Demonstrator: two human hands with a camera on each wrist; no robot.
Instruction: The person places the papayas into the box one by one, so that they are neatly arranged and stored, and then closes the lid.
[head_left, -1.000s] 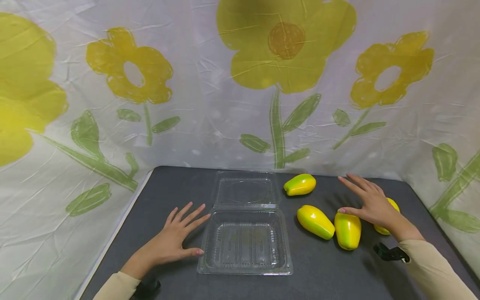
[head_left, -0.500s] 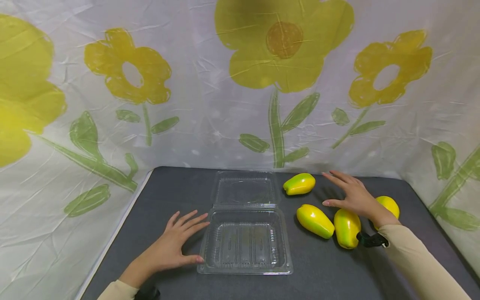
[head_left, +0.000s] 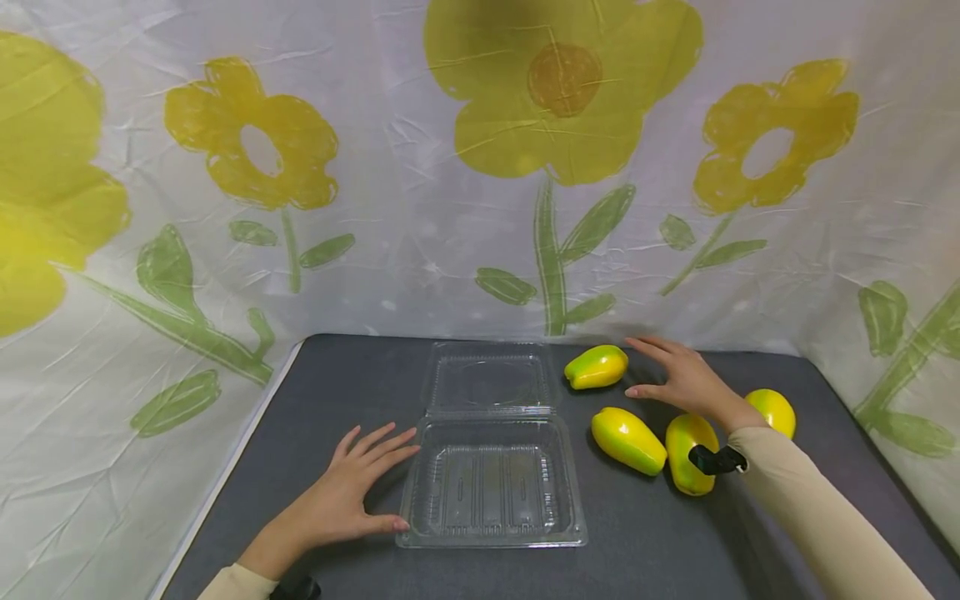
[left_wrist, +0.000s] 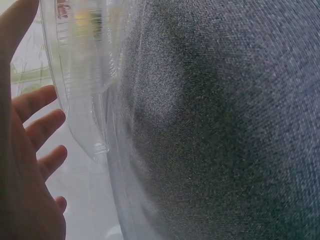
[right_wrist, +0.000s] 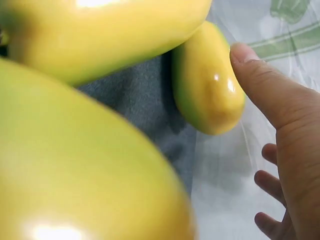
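My right hand (head_left: pixel 688 382), fingers spread, hovers at the right end of the far papaya (head_left: pixel 596 367), a glossy yellow-green fruit. In the right wrist view its thumb overlaps that papaya's edge (right_wrist: pixel 212 85), and nothing is in the grasp. Below the hand lie a second papaya (head_left: pixel 628 442) and a third papaya (head_left: pixel 688 467), the latter partly covered by the wrist strap. A clear plastic clamshell box (head_left: pixel 491 540) stands with its lid (head_left: pixel 491 379) folded back. Beside the box's left edge, my left hand (head_left: pixel 341 500) is spread, fingertips and thumb right at the rim.
One more papaya (head_left: pixel 772 412) lies to the right, behind the right forearm. The dark grey table (head_left: pixel 360 375) ends at a white sheet (head_left: pixel 412 208) printed with yellow flowers, which surrounds it at the back and sides.
My right hand has moved left and slightly back, from over the right-hand papayas to beside the far one. My left hand has shifted slightly at the box's edge.
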